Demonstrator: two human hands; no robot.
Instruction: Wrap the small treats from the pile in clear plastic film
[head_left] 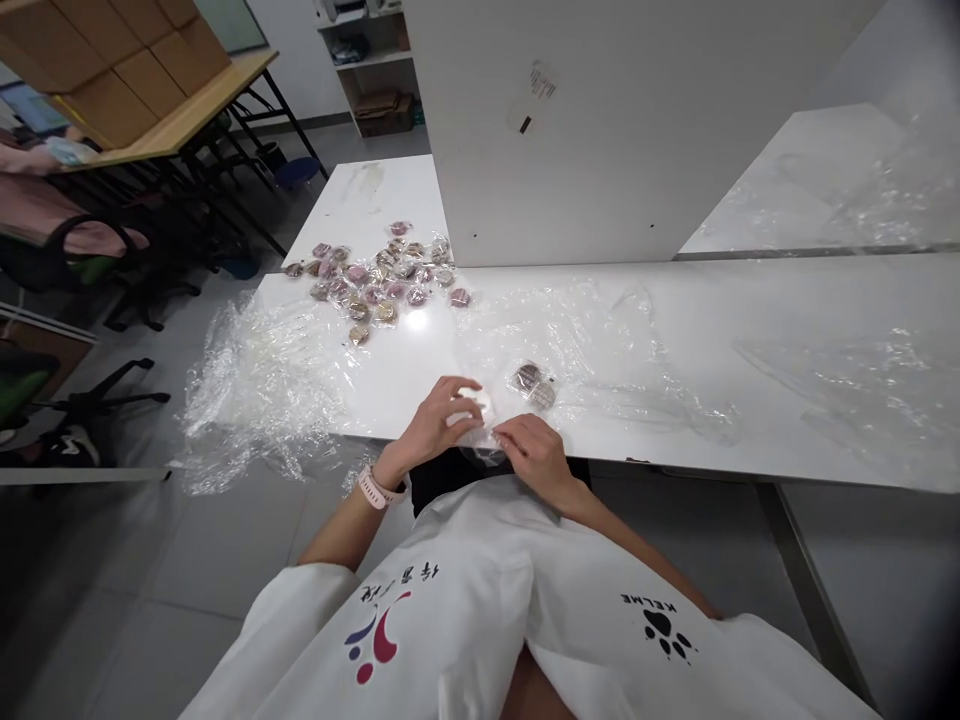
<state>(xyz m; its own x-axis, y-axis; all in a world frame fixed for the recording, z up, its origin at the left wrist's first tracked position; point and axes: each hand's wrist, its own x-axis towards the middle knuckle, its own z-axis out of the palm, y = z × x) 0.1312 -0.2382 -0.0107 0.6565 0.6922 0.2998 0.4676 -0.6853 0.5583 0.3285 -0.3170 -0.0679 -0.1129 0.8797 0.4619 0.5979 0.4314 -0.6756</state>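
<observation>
My left hand [444, 415] curls its fingers and thumb around a small white round item [478, 404] in clear plastic, at the front edge of the white table. Close beside it, my right hand [534, 450] is closed in a pinch on the loose edge of the same clear plastic; the fingertips partly hide it. Just beyond my right hand lie two round flat pieces, one dark brown [527, 376] and one paler [543, 396], near clear film. Farther back on the left is a spread of several small wrapped round pieces [386, 285], pink, brown and tan.
Crumpled clear plastic bags [262, 380] hang over the table's left end. Flat clear film [570, 330] covers part of the middle, with more film [862, 390] at right. A tall white panel [585, 150] stands behind. Cardboard boxes [142, 80] sit on a wooden table.
</observation>
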